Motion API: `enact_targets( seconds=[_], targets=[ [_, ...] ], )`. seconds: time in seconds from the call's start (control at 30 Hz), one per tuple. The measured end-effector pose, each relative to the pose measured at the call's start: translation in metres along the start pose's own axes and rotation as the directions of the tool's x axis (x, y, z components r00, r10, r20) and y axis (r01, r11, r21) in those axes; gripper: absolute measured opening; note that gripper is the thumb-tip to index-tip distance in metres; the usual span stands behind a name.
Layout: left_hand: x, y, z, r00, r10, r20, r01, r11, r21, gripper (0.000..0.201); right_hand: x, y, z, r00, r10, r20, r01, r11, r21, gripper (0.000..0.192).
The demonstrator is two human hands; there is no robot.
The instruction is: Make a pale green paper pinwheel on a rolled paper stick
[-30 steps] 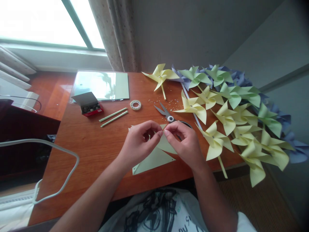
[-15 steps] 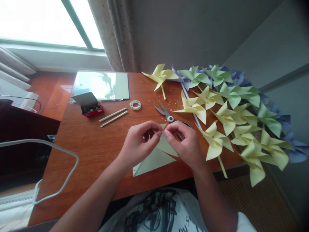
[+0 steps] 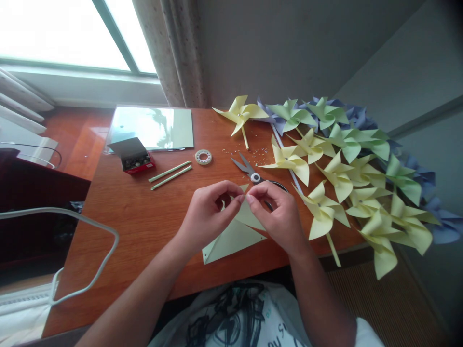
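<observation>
A pale green paper square [image 3: 233, 238], cut into triangular flaps, lies at the near edge of the worktop [image 3: 144, 217]. One flap tip is pinched between the fingers of the left hand [image 3: 206, 217] and right hand [image 3: 280, 214]. Folding is judged barely begun. Many finished pinwheels [image 3: 347, 168] are piled at the right; straws [image 3: 170, 174] and scissors [image 3: 249, 169] lie unused.

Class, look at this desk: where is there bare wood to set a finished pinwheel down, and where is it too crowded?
Bare wood lies left of the left hand, below the two straws and the red box, down to the table front edge. The right side is crowded with pinwheels; scissors lie behind the right hand.
</observation>
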State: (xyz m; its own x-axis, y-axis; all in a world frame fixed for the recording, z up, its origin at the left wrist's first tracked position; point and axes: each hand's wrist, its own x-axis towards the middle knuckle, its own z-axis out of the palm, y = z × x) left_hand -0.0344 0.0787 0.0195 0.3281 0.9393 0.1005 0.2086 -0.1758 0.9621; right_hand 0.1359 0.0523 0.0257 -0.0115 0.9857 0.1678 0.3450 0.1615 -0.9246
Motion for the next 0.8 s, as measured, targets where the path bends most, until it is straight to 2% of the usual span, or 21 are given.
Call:
enact_targets(
  seconds=[0.13, 0.3, 0.43, 0.53, 0.7, 0.8],
  targets=[
    [-0.0003, 0.0014, 0.0005, 0.998, 0.051, -0.03, -0.049, 0.995, 0.081, 0.01, 0.0007, -0.0005, 0.0002, 0.998, -0.06, -0.017, 0.059, 0.996, -0.074, 0.009],
    [-0.0011, 0.003, 0.0032, 0.984, 0.154, -0.089, -0.128, 0.96, 0.249, 0.007, 0.0008, -0.0019, 0.0028, 0.973, -0.22, -0.064, 0.199, 0.949, -0.245, 0.014],
    [-0.0017, 0.0039, 0.0038, 0.98, 0.177, -0.091, -0.149, 0.956, 0.252, 0.006, 0.0005, -0.0026, 0.0062, 0.948, -0.299, -0.11, 0.253, 0.917, -0.309, 0.015],
    [-0.0021, 0.004, 0.0032, 0.987, 0.134, -0.094, -0.114, 0.975, 0.192, 0.005, 0.0001, -0.0031, 0.007, 0.96, -0.246, -0.135, 0.209, 0.948, -0.24, 0.014],
    [-0.002, 0.0028, 0.0021, 0.992, 0.076, -0.098, -0.068, 0.995, 0.077, 0.006, -0.0018, 0.0013, 0.0044, 0.998, -0.014, -0.066, 0.014, 1.0, -0.005, 0.005],
    [-0.0018, 0.0014, 0.0019, 0.99, 0.059, -0.126, -0.052, 0.997, 0.061, 0.005, -0.0029, 0.0039, 0.0035, 0.999, 0.007, -0.039, -0.007, 1.0, -0.016, 0.002]
  ],
)
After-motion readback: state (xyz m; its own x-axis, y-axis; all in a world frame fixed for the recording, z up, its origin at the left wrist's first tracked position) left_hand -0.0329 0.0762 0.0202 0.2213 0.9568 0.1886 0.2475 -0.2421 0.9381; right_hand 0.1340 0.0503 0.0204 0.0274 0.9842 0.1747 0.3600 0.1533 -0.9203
